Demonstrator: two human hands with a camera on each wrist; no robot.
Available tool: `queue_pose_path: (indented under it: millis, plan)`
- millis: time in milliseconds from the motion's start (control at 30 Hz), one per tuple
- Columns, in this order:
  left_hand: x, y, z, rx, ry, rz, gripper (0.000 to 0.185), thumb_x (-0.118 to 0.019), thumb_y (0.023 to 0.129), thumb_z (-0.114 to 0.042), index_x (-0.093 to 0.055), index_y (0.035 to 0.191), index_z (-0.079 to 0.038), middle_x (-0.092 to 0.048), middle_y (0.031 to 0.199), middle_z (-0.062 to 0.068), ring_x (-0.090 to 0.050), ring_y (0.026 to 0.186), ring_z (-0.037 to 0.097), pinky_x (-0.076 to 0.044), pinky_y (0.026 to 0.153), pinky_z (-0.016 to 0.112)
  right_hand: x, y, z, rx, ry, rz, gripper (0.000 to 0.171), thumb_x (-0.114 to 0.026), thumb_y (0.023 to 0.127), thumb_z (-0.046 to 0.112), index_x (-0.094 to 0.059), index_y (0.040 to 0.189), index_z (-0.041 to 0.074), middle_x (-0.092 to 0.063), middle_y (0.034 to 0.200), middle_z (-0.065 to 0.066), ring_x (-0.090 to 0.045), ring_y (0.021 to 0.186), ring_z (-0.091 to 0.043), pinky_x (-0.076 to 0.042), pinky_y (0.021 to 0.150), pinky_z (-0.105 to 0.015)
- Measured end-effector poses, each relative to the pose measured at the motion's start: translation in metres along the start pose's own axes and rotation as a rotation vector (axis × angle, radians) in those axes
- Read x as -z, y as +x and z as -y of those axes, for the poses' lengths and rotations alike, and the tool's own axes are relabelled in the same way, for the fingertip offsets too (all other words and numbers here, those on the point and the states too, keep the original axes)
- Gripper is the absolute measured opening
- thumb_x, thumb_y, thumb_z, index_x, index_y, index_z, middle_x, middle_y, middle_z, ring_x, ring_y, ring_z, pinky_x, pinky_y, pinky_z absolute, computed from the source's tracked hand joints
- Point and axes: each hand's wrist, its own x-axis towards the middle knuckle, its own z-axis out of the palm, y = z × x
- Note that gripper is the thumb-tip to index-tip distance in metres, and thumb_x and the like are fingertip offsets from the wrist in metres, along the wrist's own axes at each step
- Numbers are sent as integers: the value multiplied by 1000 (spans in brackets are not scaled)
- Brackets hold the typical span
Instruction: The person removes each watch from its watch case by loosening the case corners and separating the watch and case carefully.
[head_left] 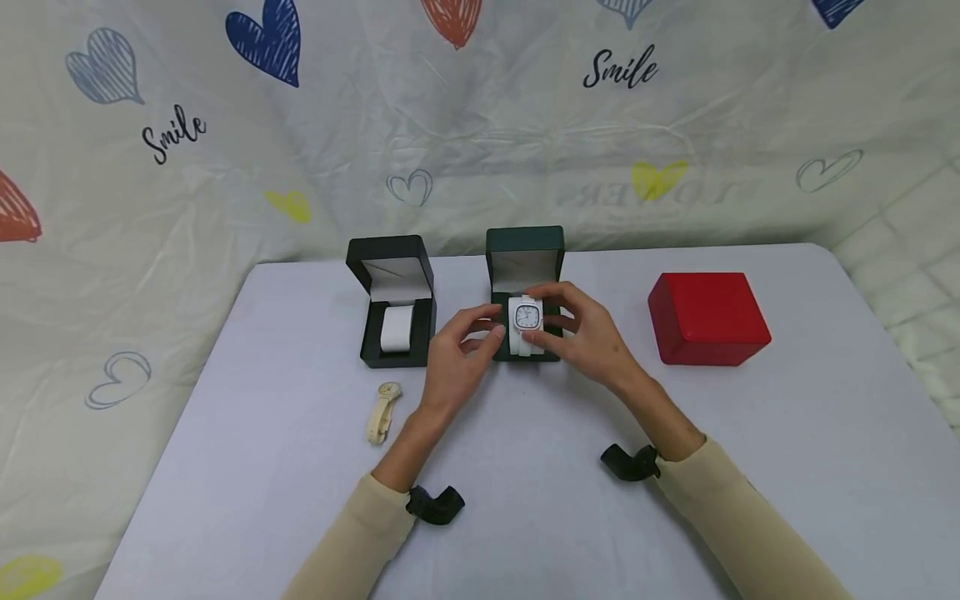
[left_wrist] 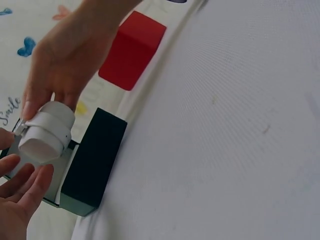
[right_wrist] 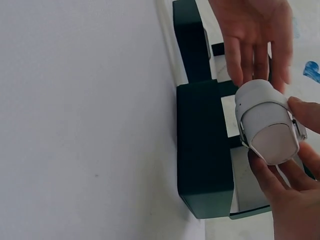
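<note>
A white wristwatch with a squarish dial is strapped round a white cushion. My right hand holds this cushion between thumb and fingers, above the open dark green watch box. To its left, my left hand is held with loosely bent fingers, fingertips close beside the cushion and gripping nothing. In the right wrist view the left hand hangs over the box's far end, its fingers extended. The green lid stands raised at the back, showing a pale lining.
An open black watch box with a bare white cushion stands left of the green one. In front of it lies a cream-coloured wristwatch. A closed red box sits on the right of the white-covered table, near a printed curtain.
</note>
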Motion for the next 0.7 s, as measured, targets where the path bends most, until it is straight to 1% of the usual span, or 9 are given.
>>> queue_pose_path:
  millis: [100, 200, 400, 567, 700]
  plan:
    - [-2, 0, -3, 27, -16, 22, 37, -71, 101, -21, -67, 137, -16, -67, 135, 4, -70, 116, 18, -62, 89, 26, -2, -1, 1, 4, 15, 4, 57, -86, 85, 7, -60, 136, 11, -62, 139, -5, -59, 120, -17, -58, 104, -36]
    - [-3, -1, -4, 38, -43, 33, 40, -72, 100, -23, -65, 139, -18, -65, 137, 5, -70, 116, 20, -62, 86, 23, -3, -3, 2, 4, 18, 6, 57, -86, 85, 8, -60, 136, 11, -62, 138, -5, -59, 121, -17, -58, 104, -38]
    - [-4, -2, -4, 57, -82, 41, 45, -72, 99, -18, -61, 143, -17, -63, 138, 7, -71, 116, 22, -64, 85, 27, -4, -6, 4, 15, 33, -1, 56, -85, 86, 5, -60, 135, 9, -61, 135, -7, -59, 120, -18, -58, 102, -36]
    - [-4, -1, -2, 67, -110, 69, 51, -71, 99, -18, -57, 148, -16, -60, 142, 4, -71, 117, 23, -63, 88, 28, -5, -7, 5, 17, 44, -1, 55, -84, 87, 5, -60, 136, 8, -61, 136, -8, -59, 120, -19, -58, 101, -30]
    - [-3, -1, -1, 79, -118, 90, 56, -71, 99, -18, -53, 152, -18, -60, 144, 4, -70, 119, 23, -63, 91, 31, -6, -7, 4, 15, 65, 1, 55, -83, 87, 3, -60, 136, 6, -60, 137, -10, -59, 121, -18, -57, 100, -25]
